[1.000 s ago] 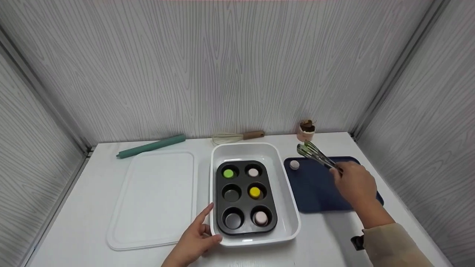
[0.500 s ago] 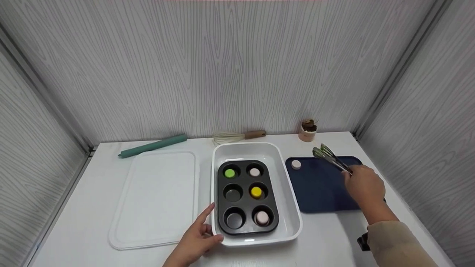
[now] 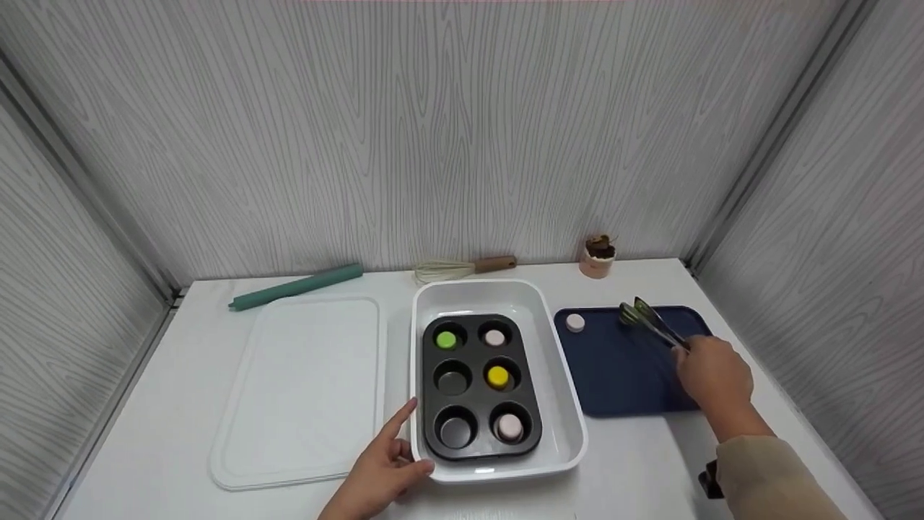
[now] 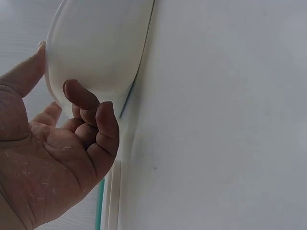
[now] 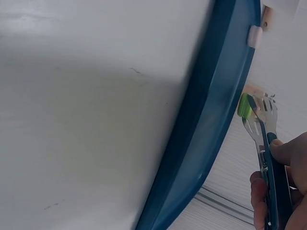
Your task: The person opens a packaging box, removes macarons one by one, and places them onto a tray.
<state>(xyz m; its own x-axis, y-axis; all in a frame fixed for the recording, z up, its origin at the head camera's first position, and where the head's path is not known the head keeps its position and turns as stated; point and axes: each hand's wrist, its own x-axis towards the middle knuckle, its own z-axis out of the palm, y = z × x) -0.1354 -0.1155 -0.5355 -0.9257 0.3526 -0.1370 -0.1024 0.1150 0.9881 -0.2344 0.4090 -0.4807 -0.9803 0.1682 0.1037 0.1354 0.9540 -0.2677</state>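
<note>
In the head view my right hand point(image 3: 715, 375) grips a pair of metal tongs point(image 3: 660, 328) over the navy tray point(image 3: 621, 375). The right wrist view shows a small green macaron point(image 5: 244, 106) at the tongs' tips. A pale pink macaron point(image 3: 575, 323) lies near the tray's back left corner. My left hand point(image 3: 379, 462) rests at the front left corner of the white bin point(image 3: 563, 433), thumb and straight index finger touching its rim, other fingers bent. Inside the bin sits a dark muffin pan point(image 3: 476, 404) holding a green piece point(image 3: 446, 339), a yellow one point(image 3: 498, 376) and pale pink ones point(image 3: 510, 427).
A white lid point(image 3: 303, 390) lies left of the bin. Along the back wall are a green rolling pin point(image 3: 296, 287), a whisk point(image 3: 462, 269) with a wooden handle, and a small potted plant point(image 3: 598, 258).
My right hand has moved right and slightly toward me, carrying the tongs from the navy tray's back left edge to over its middle. The left hand stays at the bin's corner.
</note>
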